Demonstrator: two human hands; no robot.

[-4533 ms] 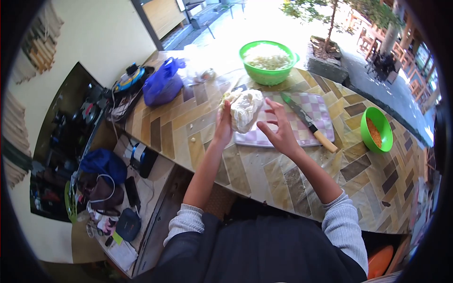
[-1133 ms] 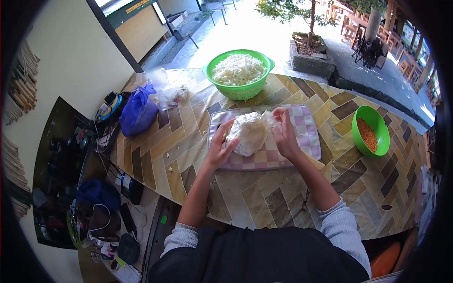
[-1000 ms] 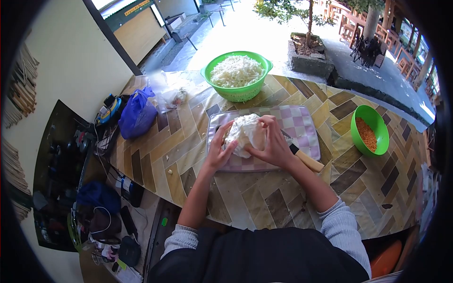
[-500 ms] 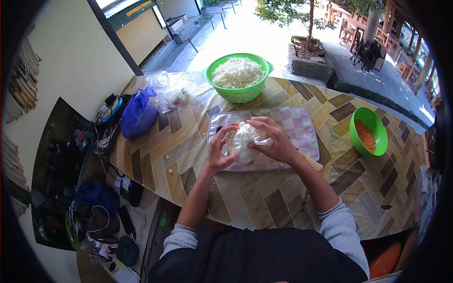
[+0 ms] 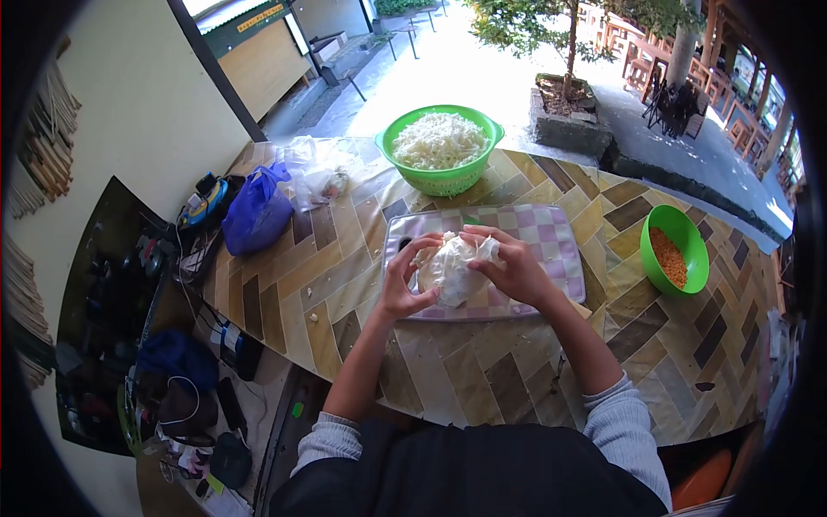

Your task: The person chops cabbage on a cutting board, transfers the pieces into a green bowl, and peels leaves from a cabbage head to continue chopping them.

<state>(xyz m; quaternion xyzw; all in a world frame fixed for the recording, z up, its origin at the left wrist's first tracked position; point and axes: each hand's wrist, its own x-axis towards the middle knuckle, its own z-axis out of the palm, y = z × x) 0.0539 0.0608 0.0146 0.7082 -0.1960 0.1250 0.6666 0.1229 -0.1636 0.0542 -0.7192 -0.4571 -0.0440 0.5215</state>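
A white, round, crinkled bundle (image 5: 454,274) is held just above the board; it looks like a head of cabbage in thin plastic wrap. My left hand (image 5: 407,277) curves around its left side, thumb at the near edge. On the right side, my right hand (image 5: 513,265) grips it and pinches a loose flap of the thin covering. Underneath lies a pink-and-white checked board (image 5: 556,241). A small dark thing (image 5: 403,243) on the board is partly hidden behind my left fingers.
Beyond the board stands a green colander (image 5: 441,179) heaped with white shreds. A green bowl (image 5: 693,246) of orange crumbs is at the right. A blue plastic bag (image 5: 257,211) and a clear bag (image 5: 320,183) lie at the left. Small white scraps dot the patterned table (image 5: 465,379).
My right fingers have drawn the loose flap up and to the right, and more of it stands out. The bundle has turned slightly in my hands. The view has shifted a little.
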